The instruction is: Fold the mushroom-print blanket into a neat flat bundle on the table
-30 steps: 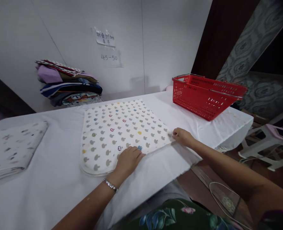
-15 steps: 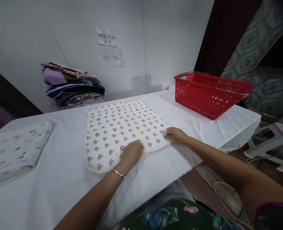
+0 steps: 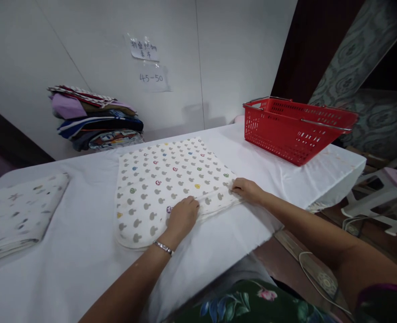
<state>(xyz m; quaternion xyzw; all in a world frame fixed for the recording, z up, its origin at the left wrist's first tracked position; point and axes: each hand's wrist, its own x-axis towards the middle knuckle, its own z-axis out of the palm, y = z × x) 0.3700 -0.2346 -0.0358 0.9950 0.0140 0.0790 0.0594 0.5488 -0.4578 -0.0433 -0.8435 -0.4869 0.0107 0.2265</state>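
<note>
A white cloth (image 3: 171, 175) printed with grey mushroom shapes and a few coloured ones lies folded in layers on the white-covered table. My left hand (image 3: 183, 215) is at the middle of its near edge, fingers curled down and closed on the fabric; the fingertips are partly hidden. At the near right corner my right hand (image 3: 248, 189) pinches the same cloth. Between the two hands the top layer rises in a low ridge. The cloth's rounded near left corner lies flat.
Another folded white patterned cloth (image 3: 20, 211) lies at the left. Against the wall stands a stack of folded fabrics (image 3: 97, 119). A red plastic basket (image 3: 286, 134) sits at the back right of the table (image 3: 84, 269). A white stool (image 3: 373, 193) stands beyond the right end.
Along the near edge between my hands, the top layer of the cloth has lifted into a ridge. Both hands stay at nearly the same places; the view has shifted slightly.
</note>
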